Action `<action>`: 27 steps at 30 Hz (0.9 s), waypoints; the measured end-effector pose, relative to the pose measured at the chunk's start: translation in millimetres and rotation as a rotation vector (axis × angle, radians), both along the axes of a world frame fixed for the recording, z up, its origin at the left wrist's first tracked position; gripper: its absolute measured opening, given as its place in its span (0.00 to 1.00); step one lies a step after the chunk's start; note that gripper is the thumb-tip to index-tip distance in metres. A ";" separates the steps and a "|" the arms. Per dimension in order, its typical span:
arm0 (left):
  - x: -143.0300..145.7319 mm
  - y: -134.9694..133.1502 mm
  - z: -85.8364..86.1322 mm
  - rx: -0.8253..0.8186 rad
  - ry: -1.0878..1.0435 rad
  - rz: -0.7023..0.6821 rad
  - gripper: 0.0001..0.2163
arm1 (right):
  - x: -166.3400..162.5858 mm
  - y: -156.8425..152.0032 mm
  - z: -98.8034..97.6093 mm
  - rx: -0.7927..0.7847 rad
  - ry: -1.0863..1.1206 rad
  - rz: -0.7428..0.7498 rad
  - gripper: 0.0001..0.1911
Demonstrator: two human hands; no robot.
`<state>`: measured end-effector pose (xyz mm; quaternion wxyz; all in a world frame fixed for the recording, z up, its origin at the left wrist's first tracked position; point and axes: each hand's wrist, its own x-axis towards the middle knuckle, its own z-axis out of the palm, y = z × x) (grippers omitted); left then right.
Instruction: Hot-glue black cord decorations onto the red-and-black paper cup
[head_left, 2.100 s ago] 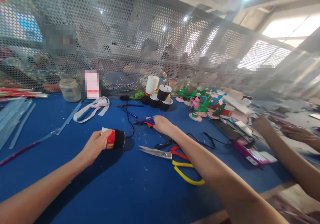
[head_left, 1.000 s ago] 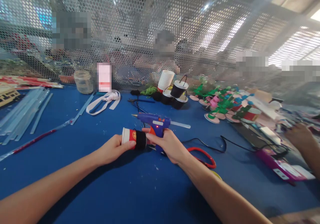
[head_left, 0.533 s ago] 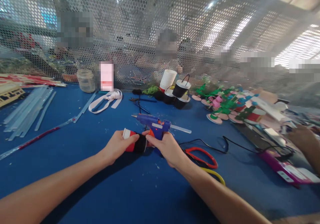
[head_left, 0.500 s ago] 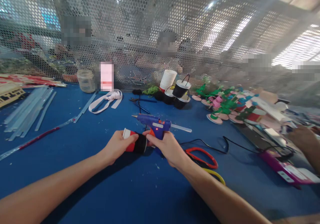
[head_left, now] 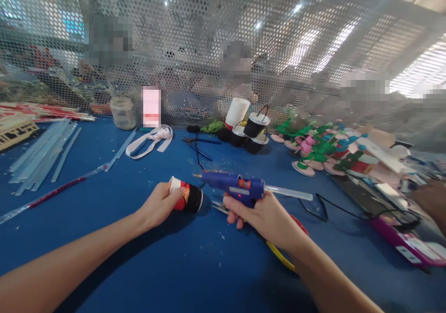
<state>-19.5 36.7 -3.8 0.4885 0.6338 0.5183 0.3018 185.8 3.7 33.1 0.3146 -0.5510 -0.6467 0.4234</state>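
Note:
My left hand is closed around a paper cup, tipped on its side. The cup is red with a white rim, and black yarn wraps its right end. In my right hand is a blue hot glue gun, its nozzle pointing left above the cup. A clear glue stick sticks out of the gun's back, and a small red light glows on its body. Black yarn trails over the table behind the cup. Scissors with a yellow handle lie partly hidden under my right hand and forearm.
Glue sticks lie at the left, near a white ribbon and a jar. Pliers, black-wrapped cups and craft flowers stand farther back. A purple power strip is at the right, beside another person's hand.
My right hand has moved away from the cup to the right and lifted the glue gun above the table. The scissors' blades now show. The cup stays in my left hand.

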 end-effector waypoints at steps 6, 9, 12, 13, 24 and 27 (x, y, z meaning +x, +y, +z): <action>-1.4 1.5 -1.6 0.032 0.003 0.026 0.11 | -0.8 -8.5 -8.1 0.036 -0.179 -0.022 0.15; -0.5 2.7 -0.8 0.008 -0.017 0.032 0.11 | -1.5 -8.5 -8.1 0.136 -0.260 0.036 0.15; 1.4 3.6 0.3 -0.011 -0.042 0.026 0.11 | -3.0 -7.7 -9.2 0.230 -0.325 0.055 0.13; 2.1 3.9 0.7 -0.014 -0.046 0.024 0.11 | -3.5 -7.4 -9.6 0.244 -0.341 0.048 0.12; 6.4 7.5 2.6 -0.061 -0.060 0.050 0.10 | -4.8 -9.7 -6.7 0.365 -0.440 0.113 0.10; 7.1 7.5 3.9 -0.070 -0.065 0.064 0.10 | -4.7 -11.6 -6.6 0.368 -0.453 0.125 0.09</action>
